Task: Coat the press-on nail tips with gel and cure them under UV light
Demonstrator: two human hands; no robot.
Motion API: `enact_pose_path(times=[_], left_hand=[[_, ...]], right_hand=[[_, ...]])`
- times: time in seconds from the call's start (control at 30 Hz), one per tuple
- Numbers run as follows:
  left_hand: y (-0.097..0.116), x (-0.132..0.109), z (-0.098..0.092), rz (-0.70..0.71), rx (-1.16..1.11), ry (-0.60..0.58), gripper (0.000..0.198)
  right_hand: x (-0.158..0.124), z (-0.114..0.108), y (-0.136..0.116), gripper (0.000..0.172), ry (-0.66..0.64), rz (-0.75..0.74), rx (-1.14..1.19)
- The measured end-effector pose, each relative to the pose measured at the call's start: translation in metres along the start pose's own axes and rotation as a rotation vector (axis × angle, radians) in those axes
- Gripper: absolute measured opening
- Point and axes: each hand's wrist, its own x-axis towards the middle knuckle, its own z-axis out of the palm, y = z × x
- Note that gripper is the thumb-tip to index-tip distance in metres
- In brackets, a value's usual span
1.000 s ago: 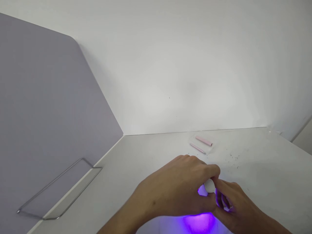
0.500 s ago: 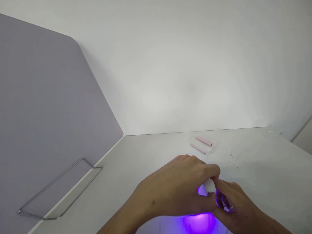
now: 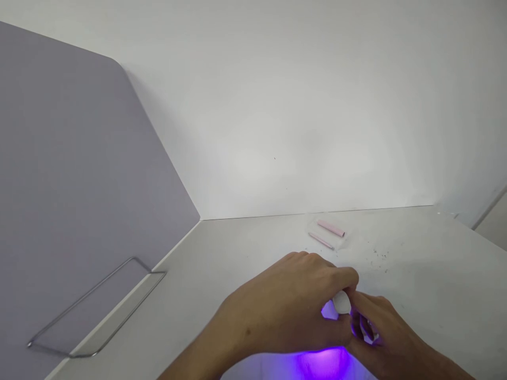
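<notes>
My left hand (image 3: 293, 301) is closed, pinching a small white rounded object (image 3: 341, 302) between thumb and bent index finger. Most of that object is hidden behind the hand. Bright purple light (image 3: 325, 363) glows on the surface below and shows through the gaps between the fingers; its source is out of sight. Pressed up against the left fingertips, my right hand (image 3: 392, 332) is also closed, its fingers curled together. What lies inside its grip cannot be made out.
Beyond the hands, a clear plastic packet (image 3: 340, 244) with two pink sticks (image 3: 331, 228) lies on the white table (image 3: 443, 295). Dark specks (image 3: 380, 255) are scattered to its right. On the left, a bent metal wire frame (image 3: 130, 315) sits by a grey panel (image 3: 79, 158). A white wall (image 3: 309, 105) rises behind.
Almost nothing differs. Both hands stay joined in the same place, with only a very slight shift of the white object and left hand.
</notes>
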Motion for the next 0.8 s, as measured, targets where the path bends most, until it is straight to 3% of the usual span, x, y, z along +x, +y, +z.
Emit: enact_pose_path(times=[0.8], left_hand=[[0.001,0.001,0.0,-0.004,0.009,-0.024,0.007]], right_hand=[[0.003,-0.006,-0.011,0.012,-0.003,-0.005,-0.071]])
